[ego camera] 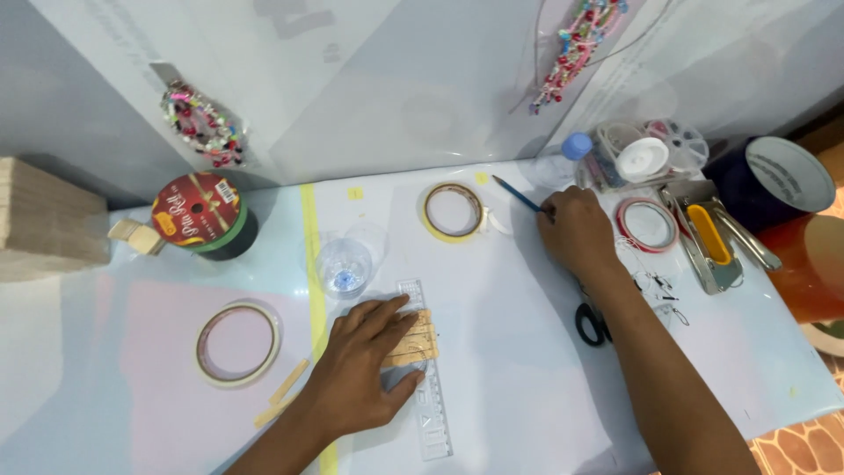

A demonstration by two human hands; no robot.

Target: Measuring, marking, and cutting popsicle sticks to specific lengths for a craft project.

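Landmark: the clear ruler (425,378) lay lengthwise on the white table (527,387), and everything below is placed from it.
Left hand: your left hand (360,369) lay flat, fingers spread, pressing the wooden sticks (415,339) down across the ruler's upper part; it gripped nothing.
Right hand: your right hand (576,233), well right of and beyond the ruler, was closed around a blue pencil (517,193).
Sticks: they looked light, thin and stiff, likely to slide on the smooth plastic and snap if bent; you'd best pinch them by the long edges.
Edges: the near table edge ran just past the ruler's lower end.
Room: open surface lay right of the ruler, up to the scissors (591,324); a tape ring (237,343) sat to its left.
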